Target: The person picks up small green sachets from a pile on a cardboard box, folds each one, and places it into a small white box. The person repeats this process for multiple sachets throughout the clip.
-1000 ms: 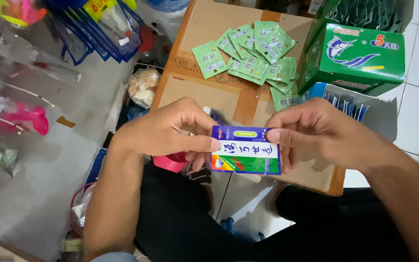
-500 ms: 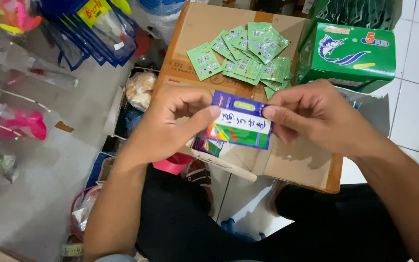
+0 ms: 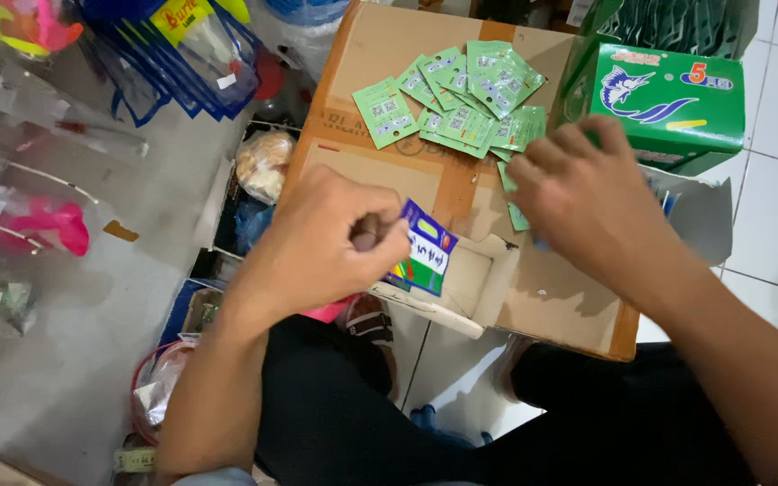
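- Now the left hand alone keeps the small blue-and-green packet; half a second ago both hands held it between them, level and facing up
- Its grip is pressed together, thumb and forefinger pinching the packet's left edge, so the packet hangs tilted over the open flap of the cardboard box
- That packet sits just in front of the person's lap, above the box's near edge, apart from everything else on the box
- The right hand has let go and moved up and to the right; it now hovers over the near end of the pile of green sachets, fingers loosely spread and holding nothing that can be seen
- In my judgement the work has passed from handling the packet with two hands to one hand holding it while the other goes for the sachets
- Counted left to right: one pink toy on the floor, one bundle of blue-edged clear bags, one blue-and-green packet, one cardboard box, roughly nine or ten green sachets in an overlapping pile whose exact number cannot be told, and one green carton with a fish drawn on it
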